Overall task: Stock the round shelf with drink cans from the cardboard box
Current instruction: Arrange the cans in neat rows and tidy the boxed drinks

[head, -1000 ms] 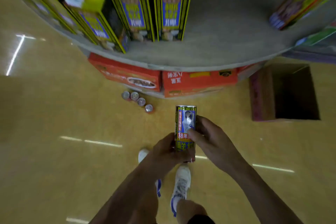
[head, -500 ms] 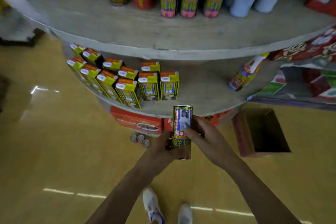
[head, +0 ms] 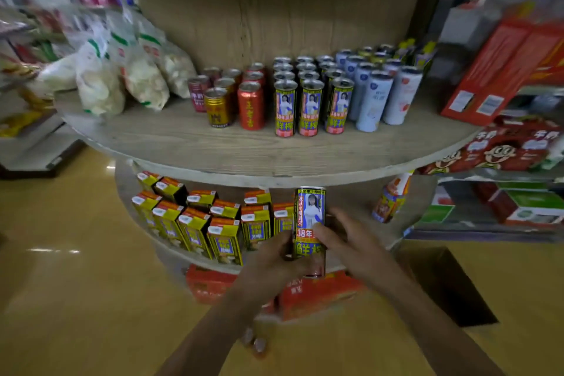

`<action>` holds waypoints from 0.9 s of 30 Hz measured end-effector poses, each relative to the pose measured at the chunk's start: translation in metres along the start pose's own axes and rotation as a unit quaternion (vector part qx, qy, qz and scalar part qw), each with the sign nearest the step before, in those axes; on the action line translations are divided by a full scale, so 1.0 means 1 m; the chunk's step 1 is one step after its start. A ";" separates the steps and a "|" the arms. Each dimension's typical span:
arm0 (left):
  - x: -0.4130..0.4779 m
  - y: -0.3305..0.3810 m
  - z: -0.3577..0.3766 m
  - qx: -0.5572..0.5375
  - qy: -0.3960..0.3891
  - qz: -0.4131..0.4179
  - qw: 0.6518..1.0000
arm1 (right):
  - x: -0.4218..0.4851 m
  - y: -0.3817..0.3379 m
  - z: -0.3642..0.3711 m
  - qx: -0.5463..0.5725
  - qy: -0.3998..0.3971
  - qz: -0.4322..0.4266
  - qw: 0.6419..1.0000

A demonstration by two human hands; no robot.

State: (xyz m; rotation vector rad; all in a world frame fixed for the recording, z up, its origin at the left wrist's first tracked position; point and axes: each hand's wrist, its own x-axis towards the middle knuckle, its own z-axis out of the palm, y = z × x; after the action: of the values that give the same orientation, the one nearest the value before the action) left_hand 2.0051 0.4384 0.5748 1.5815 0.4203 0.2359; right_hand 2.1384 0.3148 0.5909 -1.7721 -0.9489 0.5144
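Raising drink can (head: pixel 309 223) toward stock level | left grip (head: pixel 274 259) curled round its base, right grip (head: pixel 351 241) pinching its middle | can upright, just below front edge of upper round shelf (head: pixel 244 149), newly in view | matching cans (head: pixel 309 110) stand there, so placement is likely next

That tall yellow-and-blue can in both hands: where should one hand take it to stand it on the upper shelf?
Wrap the right hand round the mid-body of the tall can, coming from its right side. It is a slim upright cylinder, so a side wrap should keep it vertical and leave the base free to land on the upper shelf before the matching cans.
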 end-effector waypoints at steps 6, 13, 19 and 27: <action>0.023 0.027 -0.003 0.002 -0.014 0.042 0.999 | 0.014 -0.024 -0.021 -0.012 0.003 -0.039 0.999; 0.068 0.042 0.007 0.010 -0.006 0.054 0.999 | 0.042 -0.030 -0.051 -0.027 0.007 -0.056 0.998; 0.115 0.056 0.020 0.023 0.020 0.053 0.998 | 0.084 -0.019 -0.084 -0.039 0.010 -0.062 0.997; 0.184 0.063 0.035 0.055 0.051 0.071 0.995 | 0.141 0.005 -0.120 -0.060 0.006 -0.067 0.996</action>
State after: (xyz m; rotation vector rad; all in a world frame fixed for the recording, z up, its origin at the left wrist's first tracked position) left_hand 2.1942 0.4804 0.6155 1.7141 0.4059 0.4106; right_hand 2.3106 0.3565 0.6457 -1.8002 -1.1014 0.3682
